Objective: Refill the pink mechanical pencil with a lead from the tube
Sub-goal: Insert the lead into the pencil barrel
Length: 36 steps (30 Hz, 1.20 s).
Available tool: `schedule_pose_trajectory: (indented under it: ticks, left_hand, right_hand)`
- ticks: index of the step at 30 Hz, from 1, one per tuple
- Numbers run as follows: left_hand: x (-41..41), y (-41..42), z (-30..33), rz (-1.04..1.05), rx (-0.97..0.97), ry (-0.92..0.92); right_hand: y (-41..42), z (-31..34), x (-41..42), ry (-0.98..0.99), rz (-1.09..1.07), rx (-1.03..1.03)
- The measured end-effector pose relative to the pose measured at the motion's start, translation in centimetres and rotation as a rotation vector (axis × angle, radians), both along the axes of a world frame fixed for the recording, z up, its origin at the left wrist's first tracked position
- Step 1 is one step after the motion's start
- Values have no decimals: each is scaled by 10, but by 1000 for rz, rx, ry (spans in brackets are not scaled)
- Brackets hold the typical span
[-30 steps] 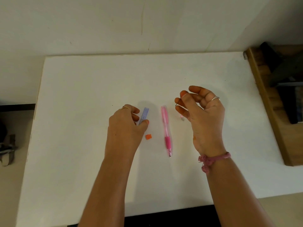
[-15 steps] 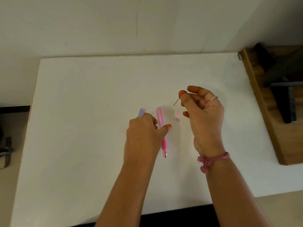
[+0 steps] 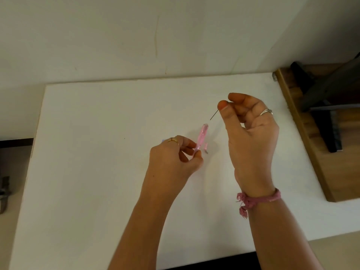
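A: Surface and room?
B: White table (image 3: pixel 97 172), bare cream wall (image 3: pixel 136 36) behind it, wooden shelf (image 3: pixel 303 137) touching its right edge, dark gear on that.

A: Hands?
B: My left hand (image 3: pixel 175 154) pinches the pink mechanical pencil (image 3: pixel 201 137), tilted, open end up and away. My right hand (image 3: pixel 251 133) pinches a thin lead (image 3: pixel 213 115) just above that end, not touching.

A: Tube?
B: Only a blue sliver (image 3: pixel 163 140) behind my left knuckles. Small pink cap (image 3: pixel 205 147) lies beside the pencil.

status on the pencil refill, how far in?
Done: a lead is out, pinched in the right hand. In hand: the left hand holds the pink pencil raised, open end toward the lead. Left: insert the lead, refit the small pink cap lying on the table.
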<state>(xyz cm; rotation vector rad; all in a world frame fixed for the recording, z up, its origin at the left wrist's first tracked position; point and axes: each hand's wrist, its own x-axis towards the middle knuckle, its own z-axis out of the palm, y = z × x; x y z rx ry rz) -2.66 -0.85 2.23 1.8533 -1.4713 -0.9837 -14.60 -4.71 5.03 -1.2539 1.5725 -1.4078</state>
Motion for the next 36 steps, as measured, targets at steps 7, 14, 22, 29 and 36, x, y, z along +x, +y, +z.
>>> schedule_pose_trajectory:
  ticks: [7, 14, 22, 29, 36]
  left_hand:
    - [2, 0, -1, -7, -67, 2]
    - [3, -1, 0, 6, -63, -5]
    - [5, -2, 0, 8, -64, -5]
    - [7, -2, 0, 7, -68, -7]
    - [8, -1, -1, 4, -68, -4]
  right_hand:
    - [2, 9, 2, 85, 26, -10]
    - [0, 9, 2, 95, 19, 8]
    - [0, 5, 2, 98, 38, 43]
    - [-1, 4, 4, 116, 33, 43]
    - [0, 2, 4, 136, 49, 54]
